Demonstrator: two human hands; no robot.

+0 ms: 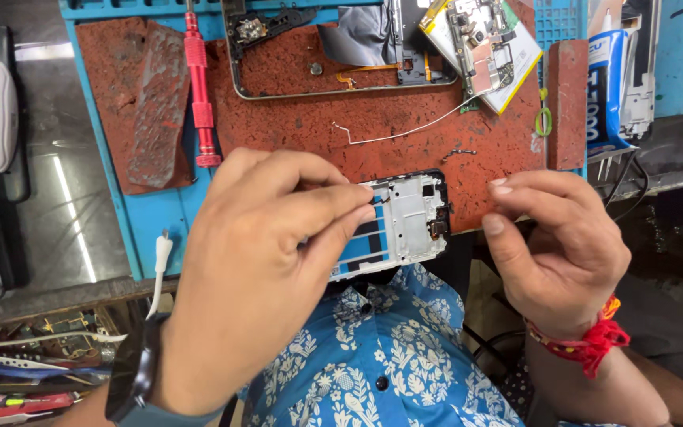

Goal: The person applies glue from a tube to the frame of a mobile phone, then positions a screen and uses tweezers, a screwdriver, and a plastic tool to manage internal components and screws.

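My left hand (266, 253) pinches a small dark part against the left edge of an opened phone frame (405, 225), which lies at the near edge of the rust-coloured mat (405, 119). The fingers of my left hand are closed on that tiny piece; what it is I cannot make out. My right hand (555, 241) rests beside the frame's right edge with its fingers curled, thumb and forefinger close together, touching or nearly touching the frame's corner. A dark watch sits on my left wrist and a red thread band on my right.
A red screwdriver (199, 87) lies upright on the mat's left. At the far edge are a second phone frame (318, 75), a circuit board on a battery (484, 47) and a thin white wire (413, 130). A white cable (160, 261) hangs left; a glue tube (606, 87) stands right.
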